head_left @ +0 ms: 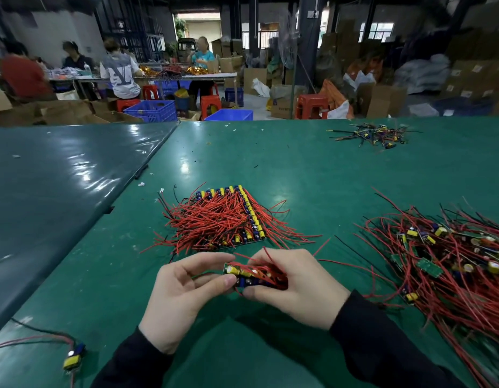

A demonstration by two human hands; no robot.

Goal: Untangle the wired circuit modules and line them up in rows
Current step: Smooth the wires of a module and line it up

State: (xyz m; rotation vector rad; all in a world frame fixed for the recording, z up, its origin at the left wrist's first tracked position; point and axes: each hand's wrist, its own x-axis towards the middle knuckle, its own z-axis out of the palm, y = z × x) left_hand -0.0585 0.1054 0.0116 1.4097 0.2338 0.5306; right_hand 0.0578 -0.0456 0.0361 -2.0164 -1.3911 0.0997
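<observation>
In the head view, a small bunch of modules with red wires is held between both hands, just above a green table. The fingers of the left hand are curled, and the left end of the bunch is pinched between thumb and fingertips. The fingers of the right hand are curled round the right end, with red wires poking out between them. Both arms are covered by dark sleeves.

Just beyond the fingers, a neat block of modules is laid in rows, with red wires spread over it. To the right of the fingers, a big tangled heap is seen. Far beyond the fingers, to the right, a small pile of wire bits is left. Near the left sleeve, one lone module is lying.

A darker shiny sheet is laid on the left. Behind the table, people are seated at a long bench, among red stools, blue crates and cardboard boxes.
</observation>
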